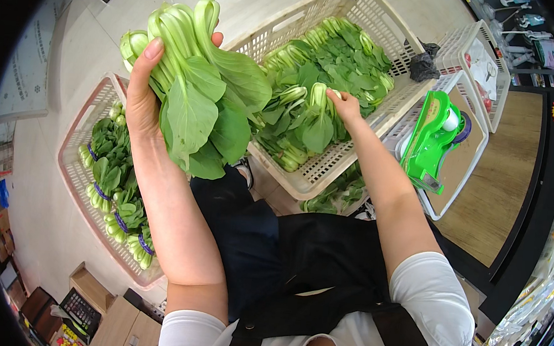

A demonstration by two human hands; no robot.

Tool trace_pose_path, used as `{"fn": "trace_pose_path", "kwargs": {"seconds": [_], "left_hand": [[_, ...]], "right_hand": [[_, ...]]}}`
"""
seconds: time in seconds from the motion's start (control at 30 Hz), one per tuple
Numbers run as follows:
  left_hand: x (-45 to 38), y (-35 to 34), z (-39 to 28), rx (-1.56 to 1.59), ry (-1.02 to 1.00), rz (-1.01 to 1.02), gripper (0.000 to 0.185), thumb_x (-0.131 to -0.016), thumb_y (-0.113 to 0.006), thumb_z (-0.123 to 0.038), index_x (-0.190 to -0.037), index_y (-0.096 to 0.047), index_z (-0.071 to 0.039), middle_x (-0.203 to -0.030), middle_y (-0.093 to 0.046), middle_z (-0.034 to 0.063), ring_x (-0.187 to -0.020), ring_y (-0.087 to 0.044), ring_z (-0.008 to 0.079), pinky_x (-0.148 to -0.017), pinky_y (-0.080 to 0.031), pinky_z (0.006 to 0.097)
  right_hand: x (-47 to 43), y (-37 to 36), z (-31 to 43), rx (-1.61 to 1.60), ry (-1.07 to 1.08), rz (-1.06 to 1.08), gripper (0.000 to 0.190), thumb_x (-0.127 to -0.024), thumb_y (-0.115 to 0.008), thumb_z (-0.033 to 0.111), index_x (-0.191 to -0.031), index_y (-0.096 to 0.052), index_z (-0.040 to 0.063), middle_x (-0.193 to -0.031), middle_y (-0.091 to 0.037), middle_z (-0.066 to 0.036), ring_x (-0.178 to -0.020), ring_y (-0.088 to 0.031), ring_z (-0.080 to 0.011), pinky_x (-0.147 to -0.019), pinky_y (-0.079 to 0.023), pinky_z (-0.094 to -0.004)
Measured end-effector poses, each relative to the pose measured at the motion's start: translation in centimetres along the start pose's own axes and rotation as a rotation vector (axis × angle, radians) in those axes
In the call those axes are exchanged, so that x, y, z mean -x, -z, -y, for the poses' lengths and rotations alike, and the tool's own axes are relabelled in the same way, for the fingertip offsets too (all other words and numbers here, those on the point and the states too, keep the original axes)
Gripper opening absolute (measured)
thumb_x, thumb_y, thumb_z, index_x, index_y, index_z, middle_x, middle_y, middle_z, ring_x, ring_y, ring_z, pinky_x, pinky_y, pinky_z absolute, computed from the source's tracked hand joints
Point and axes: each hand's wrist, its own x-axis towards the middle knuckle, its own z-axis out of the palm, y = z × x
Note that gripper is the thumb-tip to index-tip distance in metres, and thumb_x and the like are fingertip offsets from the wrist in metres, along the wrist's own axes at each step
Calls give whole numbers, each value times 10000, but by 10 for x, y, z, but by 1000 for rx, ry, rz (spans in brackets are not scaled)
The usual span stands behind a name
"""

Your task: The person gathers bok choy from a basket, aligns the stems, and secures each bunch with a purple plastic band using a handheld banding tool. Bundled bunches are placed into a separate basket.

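My left hand (148, 87) holds a bunch of bok choy (195, 87) upright, pale stems at the top and leaves hanging down, over the gap between two crates. In the large cream plastic crate (300, 187), loose bok choy lies in rows. My right hand (346, 109) reaches over this crate's near side, its fingers on the pale stem of another bok choy (318, 110). At the left, a pink plastic crate (68, 155) holds bok choy bundles (122, 221) bound with purple tape.
A green tape dispenser (425, 141) with a purple roll stands on a white crate (476, 156) at the right. Beyond it are another white crate (499, 93) and a wood-topped counter (499, 177). A black plastic bag (423, 66) hangs at the cream crate's corner. More greens lie below that crate.
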Motion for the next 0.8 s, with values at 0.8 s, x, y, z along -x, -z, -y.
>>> {"fn": "trace_pose_path", "kwargs": {"seconds": [0.8], "left_hand": [[-3, -8, 11, 50, 157, 0, 598, -819, -719, -268, -1266, -505, 67, -1076, -651, 302, -951, -696, 316, -819, -611, 403]], "right_hand": [[14, 3, -1, -200, -142, -46, 616, -671, -806, 68, -1225, -554, -19, -1094, -663, -125, -961, -646, -240, -817, -524, -367]]}}
